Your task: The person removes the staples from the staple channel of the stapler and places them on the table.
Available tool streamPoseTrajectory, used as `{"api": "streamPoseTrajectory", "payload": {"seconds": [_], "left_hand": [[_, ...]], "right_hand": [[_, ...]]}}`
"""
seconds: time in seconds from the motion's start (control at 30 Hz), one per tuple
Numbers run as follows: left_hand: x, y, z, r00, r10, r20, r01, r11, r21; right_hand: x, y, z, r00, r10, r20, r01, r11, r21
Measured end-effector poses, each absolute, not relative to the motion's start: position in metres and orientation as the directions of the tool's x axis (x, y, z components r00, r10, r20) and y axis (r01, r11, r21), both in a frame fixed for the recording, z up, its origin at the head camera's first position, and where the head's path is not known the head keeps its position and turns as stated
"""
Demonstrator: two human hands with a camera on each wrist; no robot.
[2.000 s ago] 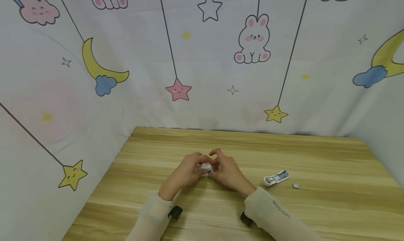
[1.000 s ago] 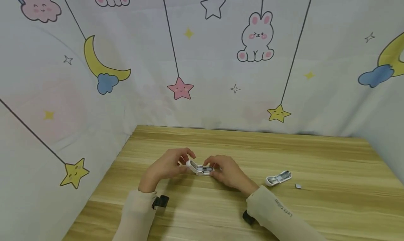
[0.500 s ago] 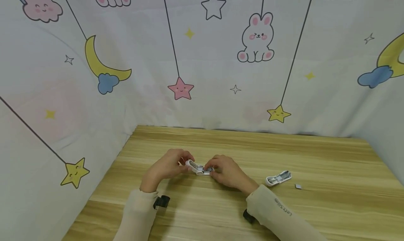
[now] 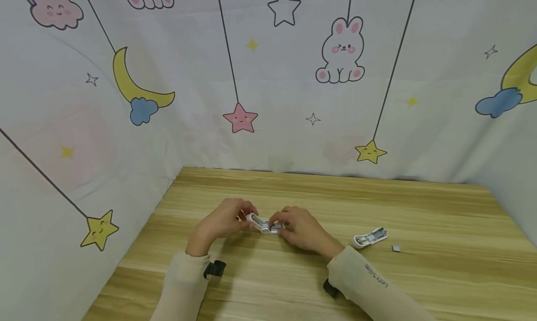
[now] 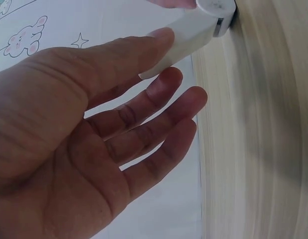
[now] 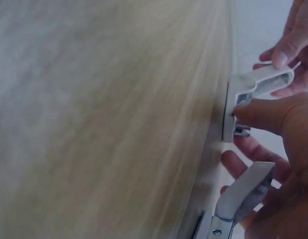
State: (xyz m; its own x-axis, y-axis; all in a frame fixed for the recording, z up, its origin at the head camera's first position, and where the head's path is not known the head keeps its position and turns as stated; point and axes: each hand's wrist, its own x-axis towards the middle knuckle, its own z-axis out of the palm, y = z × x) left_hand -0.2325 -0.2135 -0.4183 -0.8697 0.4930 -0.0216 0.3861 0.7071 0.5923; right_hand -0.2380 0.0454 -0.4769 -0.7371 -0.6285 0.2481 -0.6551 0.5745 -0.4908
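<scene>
A small white stapler (image 4: 265, 230), folded wide at its hinge with metal parts showing, stands on the table between the hands. My left hand (image 4: 222, 223) pinches the tip of its raised arm between thumb and forefinger; the other fingers (image 5: 158, 127) are loosely bent below it in the left wrist view. On the flat half, my right hand (image 4: 304, 228) grips the end, its thumb (image 6: 256, 112) against the side in the right wrist view. The right fingertips partly cover the metal channel, so whether a small piece lies between them cannot be told.
Right of the right forearm lies a second white opened stapler (image 4: 371, 237), and beside it a small grey block (image 4: 396, 248), perhaps staples. The wooden table (image 4: 293, 283) ends at a printed cloth (image 4: 285, 139) at the back and sides.
Two seconds ago both hands were close together over the stapler. The left hand has since moved left, and the stapler now stands spread. Lately only the right fingertips shift slightly over its channel.
</scene>
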Motion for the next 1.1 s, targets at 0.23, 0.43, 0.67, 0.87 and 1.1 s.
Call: {"api": "streamPoseTrajectory", "payload": {"seconds": [0.23, 0.43, 0.67, 0.87, 1.1], "left_hand": [[-0.232, -0.213, -0.418, -0.867, 0.497, -0.023, 0.387, 0.704, 0.595], [-0.233, -0.212, -0.419, -0.864, 0.504, -0.028, 0.389, 0.700, 0.600], [-0.232, -0.211, -0.418, -0.864, 0.503, -0.024, 0.393, 0.703, 0.593], [-0.232, -0.212, -0.416, -0.863, 0.506, -0.020, 0.397, 0.701, 0.592], [-0.231, -0.210, -0.416, -0.859, 0.512, -0.015, 0.405, 0.697, 0.592]], "right_hand": [[-0.237, 0.045, -0.475, -0.699, -0.669, 0.252, -0.699, 0.564, -0.439], [-0.238, 0.044, -0.475, -0.705, -0.659, 0.263, -0.694, 0.563, -0.448], [-0.239, 0.046, -0.478, -0.770, -0.572, 0.284, -0.620, 0.565, -0.544], [-0.236, 0.045, -0.475, -0.779, -0.539, 0.321, -0.611, 0.537, -0.581], [-0.226, 0.041, -0.470, -0.712, -0.549, 0.437, -0.686, 0.412, -0.600]]}}
